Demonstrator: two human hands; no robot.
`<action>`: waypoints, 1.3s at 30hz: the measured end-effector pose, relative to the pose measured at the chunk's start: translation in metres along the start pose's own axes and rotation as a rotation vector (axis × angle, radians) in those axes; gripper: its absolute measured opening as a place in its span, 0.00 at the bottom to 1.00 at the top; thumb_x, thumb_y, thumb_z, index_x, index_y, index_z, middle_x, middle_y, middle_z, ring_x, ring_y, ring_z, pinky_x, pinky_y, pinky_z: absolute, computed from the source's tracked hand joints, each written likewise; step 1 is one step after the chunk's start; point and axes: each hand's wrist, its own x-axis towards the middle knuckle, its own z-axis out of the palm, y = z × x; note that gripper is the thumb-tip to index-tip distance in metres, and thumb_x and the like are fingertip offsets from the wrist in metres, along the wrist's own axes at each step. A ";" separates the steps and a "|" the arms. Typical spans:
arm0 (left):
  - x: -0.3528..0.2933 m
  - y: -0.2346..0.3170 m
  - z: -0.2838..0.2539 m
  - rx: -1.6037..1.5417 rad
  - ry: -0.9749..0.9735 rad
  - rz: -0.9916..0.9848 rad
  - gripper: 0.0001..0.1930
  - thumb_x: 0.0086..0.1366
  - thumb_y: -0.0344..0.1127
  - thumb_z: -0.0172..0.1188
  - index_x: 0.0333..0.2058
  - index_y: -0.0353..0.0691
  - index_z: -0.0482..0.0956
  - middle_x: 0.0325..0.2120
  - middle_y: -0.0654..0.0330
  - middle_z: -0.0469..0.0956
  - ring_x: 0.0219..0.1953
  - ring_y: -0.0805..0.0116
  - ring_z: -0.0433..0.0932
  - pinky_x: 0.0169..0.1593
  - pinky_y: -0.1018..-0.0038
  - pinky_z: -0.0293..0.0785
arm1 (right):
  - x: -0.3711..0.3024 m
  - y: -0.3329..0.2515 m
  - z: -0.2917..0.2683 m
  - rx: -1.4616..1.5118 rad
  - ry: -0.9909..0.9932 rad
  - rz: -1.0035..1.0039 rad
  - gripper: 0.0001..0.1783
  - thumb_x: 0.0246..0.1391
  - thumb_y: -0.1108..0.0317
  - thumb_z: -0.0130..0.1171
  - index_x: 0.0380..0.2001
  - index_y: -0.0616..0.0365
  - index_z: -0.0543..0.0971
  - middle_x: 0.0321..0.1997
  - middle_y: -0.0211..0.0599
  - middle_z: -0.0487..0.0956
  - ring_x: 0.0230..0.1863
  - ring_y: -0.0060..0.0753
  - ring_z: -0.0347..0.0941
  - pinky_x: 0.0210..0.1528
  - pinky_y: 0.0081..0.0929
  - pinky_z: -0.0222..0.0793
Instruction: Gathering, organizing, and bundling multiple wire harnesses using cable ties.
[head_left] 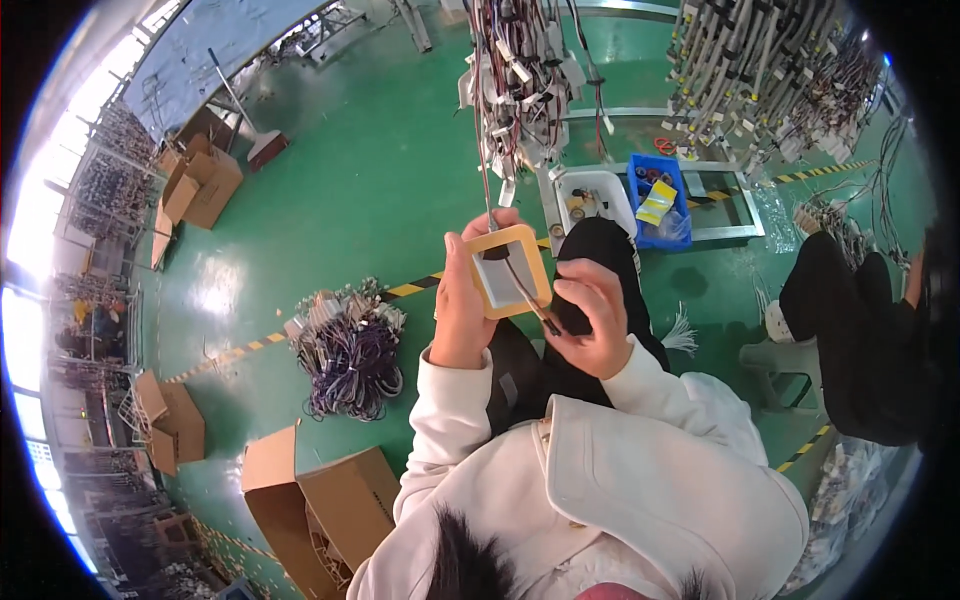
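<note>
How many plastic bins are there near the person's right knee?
2: a white bin beyond the right knee, a blue bin to its right. Others may be hidden.

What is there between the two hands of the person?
Head view: between left hand and right hand are a yellow rounded-square frame and a thin cable.

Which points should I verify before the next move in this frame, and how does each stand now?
1. Yellow-rimmed frame in hand: ok, the left hand grips it.
2. Right hand at the thin cable's dark lower end: ok.
3. Right hand's grip on that end firm: cannot tell.
4. Cable passing through the frame, not just across it: cannot tell.
5. Left hand free: not ok, the frame occupies it.
6. Yellow packet in the blue bin: ok.
</note>
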 end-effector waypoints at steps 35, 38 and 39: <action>0.002 -0.031 0.002 0.722 -0.017 0.556 0.33 0.66 0.58 0.37 0.54 0.30 0.59 0.46 0.52 0.66 0.48 0.62 0.66 0.54 0.69 0.61 | 0.049 -0.017 0.017 -0.549 -0.252 0.038 0.06 0.37 0.71 0.57 0.25 0.55 0.75 0.28 0.31 0.71 0.30 0.35 0.66 0.36 0.33 0.55; 0.001 -0.025 -0.002 0.679 -0.098 0.497 0.24 0.64 0.40 0.48 0.54 0.31 0.58 0.48 0.49 0.63 0.51 0.57 0.62 0.56 0.66 0.57 | 0.050 -0.013 0.014 -0.528 -0.340 -0.047 0.08 0.37 0.72 0.57 0.26 0.56 0.75 0.28 0.32 0.71 0.30 0.34 0.67 0.37 0.33 0.55; 0.002 -0.021 -0.002 0.672 -0.098 0.499 0.24 0.64 0.40 0.48 0.54 0.31 0.58 0.48 0.49 0.63 0.51 0.57 0.62 0.56 0.66 0.57 | 0.051 -0.012 0.012 -0.601 -0.364 -0.094 0.06 0.38 0.70 0.55 0.24 0.56 0.76 0.28 0.31 0.73 0.33 0.31 0.70 0.38 0.30 0.58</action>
